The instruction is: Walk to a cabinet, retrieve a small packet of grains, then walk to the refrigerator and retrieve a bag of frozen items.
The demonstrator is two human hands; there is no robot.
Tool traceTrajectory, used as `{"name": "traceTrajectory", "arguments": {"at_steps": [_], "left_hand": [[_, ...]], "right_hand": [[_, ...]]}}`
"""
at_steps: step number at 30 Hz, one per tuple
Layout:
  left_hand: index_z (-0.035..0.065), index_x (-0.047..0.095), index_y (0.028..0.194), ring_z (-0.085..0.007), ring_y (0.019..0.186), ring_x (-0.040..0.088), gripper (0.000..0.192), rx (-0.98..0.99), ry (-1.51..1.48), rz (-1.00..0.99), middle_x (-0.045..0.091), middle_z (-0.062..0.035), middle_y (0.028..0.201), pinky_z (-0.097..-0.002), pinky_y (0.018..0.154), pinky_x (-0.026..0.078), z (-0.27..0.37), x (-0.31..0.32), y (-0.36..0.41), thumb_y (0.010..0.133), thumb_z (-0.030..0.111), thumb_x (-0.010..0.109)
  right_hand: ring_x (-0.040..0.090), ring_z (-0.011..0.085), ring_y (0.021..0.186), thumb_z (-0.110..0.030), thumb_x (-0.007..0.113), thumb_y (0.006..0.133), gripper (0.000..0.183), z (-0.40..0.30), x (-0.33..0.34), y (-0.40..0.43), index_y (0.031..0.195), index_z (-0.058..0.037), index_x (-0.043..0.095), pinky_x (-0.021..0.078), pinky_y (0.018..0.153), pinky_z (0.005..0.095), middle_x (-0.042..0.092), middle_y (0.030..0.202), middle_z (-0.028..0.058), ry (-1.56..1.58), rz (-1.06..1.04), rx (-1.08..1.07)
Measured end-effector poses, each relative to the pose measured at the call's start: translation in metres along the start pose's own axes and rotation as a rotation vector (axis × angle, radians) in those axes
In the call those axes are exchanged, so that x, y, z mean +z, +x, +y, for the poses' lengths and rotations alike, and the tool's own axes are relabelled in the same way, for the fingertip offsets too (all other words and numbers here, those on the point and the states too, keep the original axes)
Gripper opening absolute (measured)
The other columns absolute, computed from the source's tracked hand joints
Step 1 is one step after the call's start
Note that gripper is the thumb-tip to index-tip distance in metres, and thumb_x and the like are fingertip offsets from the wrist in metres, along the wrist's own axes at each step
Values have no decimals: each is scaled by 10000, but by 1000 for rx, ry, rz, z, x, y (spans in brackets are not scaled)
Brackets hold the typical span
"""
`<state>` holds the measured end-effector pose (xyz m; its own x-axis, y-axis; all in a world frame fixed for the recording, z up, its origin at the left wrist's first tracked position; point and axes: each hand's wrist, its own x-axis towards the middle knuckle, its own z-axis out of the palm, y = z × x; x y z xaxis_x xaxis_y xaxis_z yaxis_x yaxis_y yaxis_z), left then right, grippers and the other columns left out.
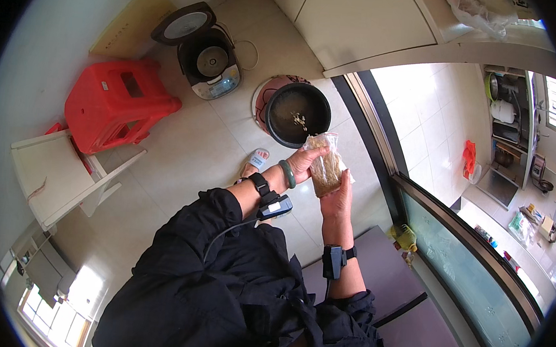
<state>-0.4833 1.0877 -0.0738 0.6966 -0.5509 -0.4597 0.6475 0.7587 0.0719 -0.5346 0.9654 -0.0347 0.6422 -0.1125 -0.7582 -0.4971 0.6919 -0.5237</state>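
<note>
A clear plastic bag of pale grains (pixel 326 169) is held between my two hands, its upper end tipped over the near rim of a dark round pot (pixel 323 99). My left hand (pixel 302 165), with a green bangle at the wrist, grips the bag near its opening. My right hand (pixel 338 194) holds the bag's lower end from the right. A small heap of pale grains (pixel 299 120) lies in the pot. The pot rests on a round pink patterned stool or mat (pixel 259 105); which of these, I cannot tell.
An open rice cooker (pixel 211 91) stands on the tiled floor beyond the pot, to the left. Stacked red plastic stools (pixel 104 105) and a white small table (pixel 41 171) are at the left. A sliding glass door (pixel 466 249) runs along the right, near a purple-grey box-like surface (pixel 382 268).
</note>
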Motion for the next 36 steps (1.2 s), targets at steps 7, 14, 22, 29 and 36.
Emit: {"name": "traceTrajectory", "arguments": {"at_steps": [7,14,22,29,36], "left_hand": [[64,492,1138,-205,992,552,350,-8,-23,18,576,-87,1040,-364,899,432,-2,-3,2,823,171,600],[65,488,1141,-209,996,551,342,-24,-46,23,574,-92,1049,-368,902,430,-4,-3,4,831,166,590],[60,466,1170,-212,1008,547,361,-29,-33,35,568,-98,1070,-372,909,427,-7,-5,6,840,159,574],[57,471,1168,-210,1005,549,353,-37,-31,38,569,-95,1075,-367,911,427,-9,-7,7,840,143,569],[60,480,1153,-209,996,554,339,-29,-28,32,576,-93,1058,-363,909,428,-8,-3,8,838,143,570]], "right_hand": [[468,257,1134,-395,454,890,497,0,-1,2,1249,-58,388,380,953,407,465,1247,98,-17,2,0],[460,258,1143,-389,439,898,489,3,-10,8,1252,-56,384,377,957,409,460,1253,100,-19,66,-16],[461,263,1139,-375,435,901,476,1,-9,6,1253,-59,381,374,957,418,456,1254,98,-13,42,-21],[464,261,1136,-379,432,902,477,0,-9,6,1254,-63,381,377,953,415,459,1252,98,-16,19,-30],[513,256,1060,-275,422,919,384,-3,-11,8,1220,-45,364,437,892,405,478,1186,113,83,-16,-3]]}}
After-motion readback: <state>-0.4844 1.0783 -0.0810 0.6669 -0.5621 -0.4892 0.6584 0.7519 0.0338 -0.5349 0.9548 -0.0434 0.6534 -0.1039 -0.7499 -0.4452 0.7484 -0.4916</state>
